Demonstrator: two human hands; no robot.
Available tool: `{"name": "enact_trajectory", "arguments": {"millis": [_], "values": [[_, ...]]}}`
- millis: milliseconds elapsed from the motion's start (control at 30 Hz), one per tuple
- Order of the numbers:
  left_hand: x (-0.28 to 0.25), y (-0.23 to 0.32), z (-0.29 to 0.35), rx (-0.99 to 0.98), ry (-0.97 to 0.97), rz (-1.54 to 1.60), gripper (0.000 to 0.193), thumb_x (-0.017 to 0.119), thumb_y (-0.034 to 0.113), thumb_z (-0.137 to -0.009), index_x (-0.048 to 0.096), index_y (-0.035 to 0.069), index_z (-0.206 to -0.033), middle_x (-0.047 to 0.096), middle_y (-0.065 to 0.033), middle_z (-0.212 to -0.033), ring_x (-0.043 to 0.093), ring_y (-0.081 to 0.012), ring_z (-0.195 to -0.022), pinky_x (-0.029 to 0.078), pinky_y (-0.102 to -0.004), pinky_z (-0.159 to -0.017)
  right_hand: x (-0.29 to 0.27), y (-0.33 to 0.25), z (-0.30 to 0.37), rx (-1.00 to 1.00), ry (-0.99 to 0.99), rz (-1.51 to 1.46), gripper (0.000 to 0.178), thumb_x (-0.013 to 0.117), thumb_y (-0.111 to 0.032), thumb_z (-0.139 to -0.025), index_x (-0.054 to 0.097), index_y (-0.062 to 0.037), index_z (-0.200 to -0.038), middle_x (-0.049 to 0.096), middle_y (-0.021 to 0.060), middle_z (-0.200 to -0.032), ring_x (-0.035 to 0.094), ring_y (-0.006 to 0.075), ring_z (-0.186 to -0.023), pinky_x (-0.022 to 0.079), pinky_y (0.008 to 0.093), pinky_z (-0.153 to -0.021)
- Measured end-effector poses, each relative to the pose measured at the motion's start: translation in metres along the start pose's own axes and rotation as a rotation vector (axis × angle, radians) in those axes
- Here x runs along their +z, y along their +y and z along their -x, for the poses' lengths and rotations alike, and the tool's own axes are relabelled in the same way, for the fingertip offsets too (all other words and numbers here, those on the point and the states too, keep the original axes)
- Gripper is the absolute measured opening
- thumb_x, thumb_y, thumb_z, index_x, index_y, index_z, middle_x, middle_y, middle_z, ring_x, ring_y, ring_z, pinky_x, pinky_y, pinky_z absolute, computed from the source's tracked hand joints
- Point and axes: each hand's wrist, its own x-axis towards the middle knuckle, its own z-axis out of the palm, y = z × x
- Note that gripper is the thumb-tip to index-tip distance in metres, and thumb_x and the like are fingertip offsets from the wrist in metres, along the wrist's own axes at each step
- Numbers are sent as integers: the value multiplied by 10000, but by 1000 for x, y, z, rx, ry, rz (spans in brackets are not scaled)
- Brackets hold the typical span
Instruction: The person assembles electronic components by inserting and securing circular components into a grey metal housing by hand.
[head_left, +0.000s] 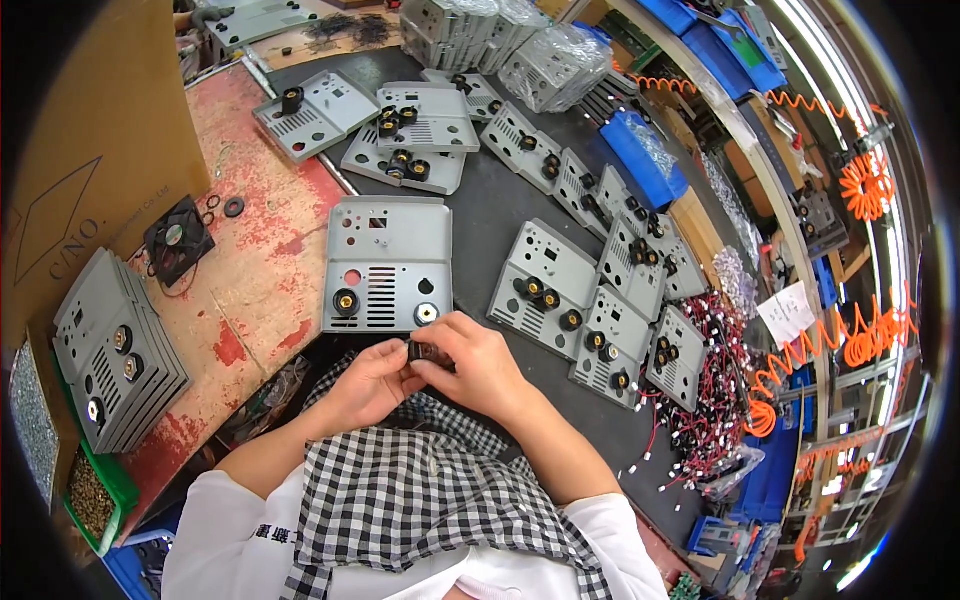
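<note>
Close in front of the person's checked apron [400,490], the left hand [372,382] and the right hand [470,360] meet, their fingertips pinched together on a small black part [428,352]; the fingers cover much of it, so I cannot tell its full shape; just beyond the grip lies a grey metal panel [390,245], its near edge facing the hands, a black round fitting [345,302] by its left corner and a pale one [427,313] by its right; the right hand is just beside that right corner, and I cannot tell whether they touch.

Left of the grip, a stretch of worn red tabletop [245,320] gives that side some room, out to a black fan [180,240] and, nearer the body, a stack of grey panels [120,350]; right of the grip, a band of dark bench [480,225] runs between the panel's edge and a spread of fitted panels [545,280]; farther right, a heap of wires [705,400] crowds the bench; well beyond the grip, more panels [430,118] overlap one another.
</note>
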Motion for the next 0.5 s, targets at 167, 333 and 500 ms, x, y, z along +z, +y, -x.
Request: {"name": "enact_trajectory", "arguments": {"millis": [167,333,500], "values": [[-56,-12,-14,-40,81,40,184,480,197,-956,566,93,-1081,602,-32,-1067,577,-151,-987,479,-327,-875,8,16,-10,103,91,-51,282,734,-84,-704,645,-40,-968,616,79,-881,623,162,-623,523,262,-572],[-34,16,-73,72,193,100,219,458,260,-950,545,109,-1084,613,-55,-1012,606,-158,-918,515,-330,-821,21,29,-12,140,150,-37,277,725,-69,-725,645,-38,-988,620,82,-922,615,144,-619,521,256,-575],[-29,13,-81,47,-29,204,292,415,304,-948,537,82,-1093,603,-72,-1023,613,-211,-918,542,-363,-794,20,24,-4,150,69,-134,300,723,-46,-725,646,-39,-1014,623,86,-941,615,135,-645,522,249,-588]]}}
